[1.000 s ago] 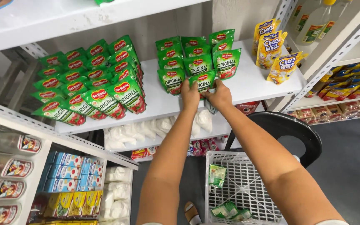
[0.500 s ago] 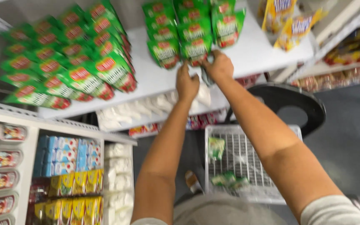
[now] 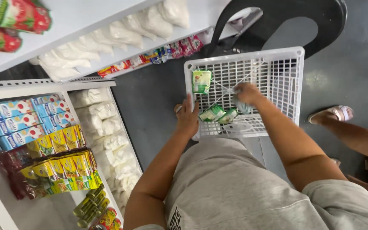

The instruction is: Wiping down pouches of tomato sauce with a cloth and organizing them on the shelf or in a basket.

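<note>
Head view, looking straight down. White slatted crate (image 3: 290,76) sits on a black chair (image 3: 320,21) in the aisle. Left hand (image 3: 187,119) rests flat on the crate's near-left rim, fingers spread, gripping nothing. Right hand (image 3: 247,94) is inside the crate, fingers curled over something pale and blurred; cannot tell whether it has hold of a sachet or only touches one. Green sachets in the crate: one upright sachet (image 3: 201,81) leaning at the left wall, two flat sachets (image 3: 219,114) lying just beside the right hand near the front edge. Risks, as judged from this layout: the crate overhangs the chair toward the person, and the left hand bears on that overhanging rim, so extra weight there could tip the crate and spill the sachets to the floor (image 3: 150,93). The slats are wide; a thin sachet set edge-on could slip partly through or snag. The upright sachet has little support and could fall flat if the crate is jolted. A second person's sandalled foot (image 3: 332,114) stands near the chair's right side; a shuffle there could knock the chair. The shelf (image 3: 86,83) at left is close to the left elbow.
</note>
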